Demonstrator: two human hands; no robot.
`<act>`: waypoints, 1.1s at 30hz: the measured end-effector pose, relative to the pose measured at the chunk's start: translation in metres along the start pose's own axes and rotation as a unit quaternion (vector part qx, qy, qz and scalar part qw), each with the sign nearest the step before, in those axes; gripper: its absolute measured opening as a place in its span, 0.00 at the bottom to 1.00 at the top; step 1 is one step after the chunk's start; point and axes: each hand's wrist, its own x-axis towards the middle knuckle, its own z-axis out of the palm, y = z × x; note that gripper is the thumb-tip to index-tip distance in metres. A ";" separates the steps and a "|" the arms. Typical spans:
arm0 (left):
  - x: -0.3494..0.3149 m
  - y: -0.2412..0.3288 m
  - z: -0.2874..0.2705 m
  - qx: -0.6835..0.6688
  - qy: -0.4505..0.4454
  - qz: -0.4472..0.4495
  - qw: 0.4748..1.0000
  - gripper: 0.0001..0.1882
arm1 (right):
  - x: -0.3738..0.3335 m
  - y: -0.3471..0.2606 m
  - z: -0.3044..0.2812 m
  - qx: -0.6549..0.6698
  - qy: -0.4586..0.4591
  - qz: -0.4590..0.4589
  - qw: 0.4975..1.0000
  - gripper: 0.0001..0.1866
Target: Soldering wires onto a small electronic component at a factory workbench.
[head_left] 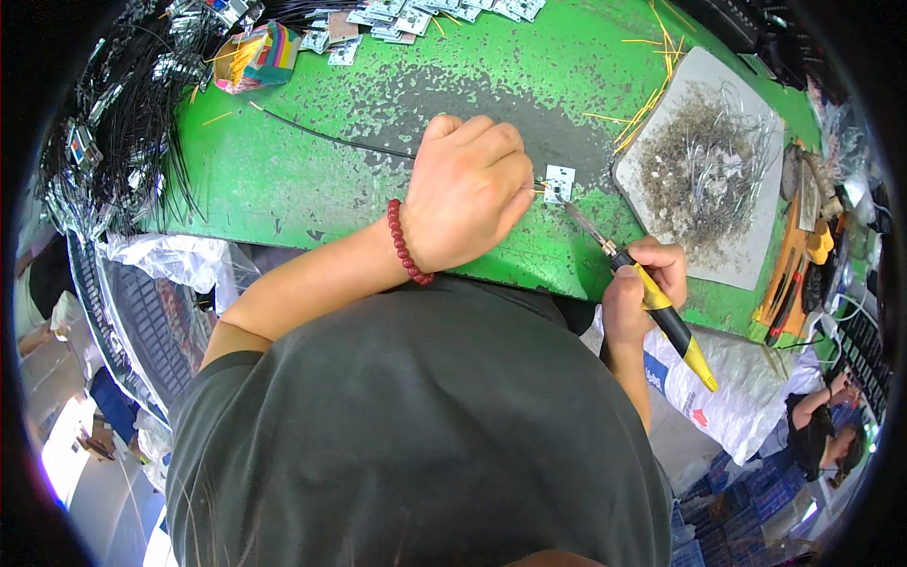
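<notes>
My left hand [472, 194], with a red bead bracelet at its wrist, is closed on a thin black cable [331, 140]. The cable trails off to the left across the green worktop [283, 194]. Its other end comes out beside my fingers, with a bit of yellow showing, and meets a small white circuit board [559, 183] lying flat. In my right hand [625, 304] is a yellow-and-black soldering iron [673, 331], held like a pen. Its tip points at the board's lower edge; whether it touches cannot be made out. My left fingertips are hidden under the hand.
A grey slab [694, 71] heaped with solder debris and wire bits lies at right, yellow wires [652, 94] along its edge. Hand tools [789, 255] lie beyond it. Black cables [142, 104], a colourful box [274, 59] and boards [387, 19] fill the far left. Another person [820, 425] sits lower right.
</notes>
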 end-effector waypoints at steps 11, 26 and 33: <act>0.000 0.000 0.002 0.001 0.010 0.009 1.000 0.06 | 0.001 -0.003 0.000 -0.045 -0.035 0.030 0.998 0.11; 0.000 -0.001 0.002 -0.002 0.010 0.011 1.000 0.07 | 0.025 -0.006 0.012 -0.161 -0.173 -0.083 0.968 0.17; 0.001 0.000 0.002 0.004 0.016 0.018 1.000 0.07 | 0.012 0.005 -0.016 -0.130 -0.130 -0.132 0.974 0.25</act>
